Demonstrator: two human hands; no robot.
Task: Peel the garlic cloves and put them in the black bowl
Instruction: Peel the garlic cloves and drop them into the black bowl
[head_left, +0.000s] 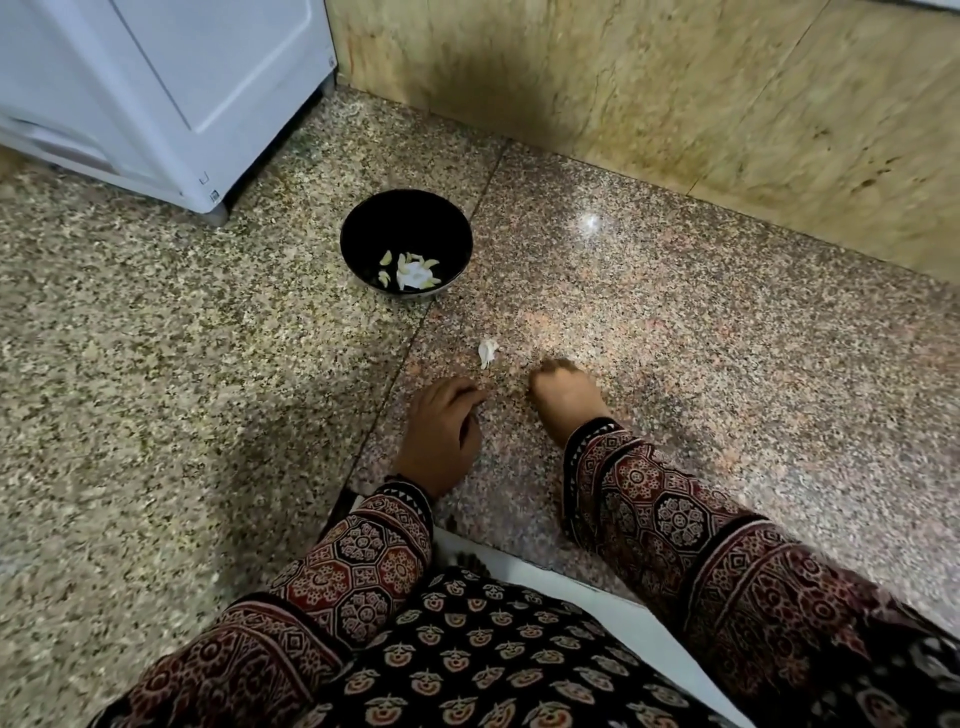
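The black bowl (363, 228) stands on the speckled stone floor ahead of me, holding several pale peeled garlic cloves (430, 271) and a white scrap of skin. A small white garlic piece (488, 352) lies on the floor between the bowl and my hands. My left hand (441, 431) rests low on the floor just left of it, fingers loosely curled, and nothing shows in it. To the right of the piece, my right hand (563, 397) has its fingers bent down onto the floor. Its fingertips are hidden, so any hold is unclear.
A white appliance (156, 88) stands at the back left, close behind the bowl. A yellowish stone wall (675, 93) runs along the back right. My patterned sleeves and lap fill the lower frame, and a white edge (571, 582) lies under my right forearm.
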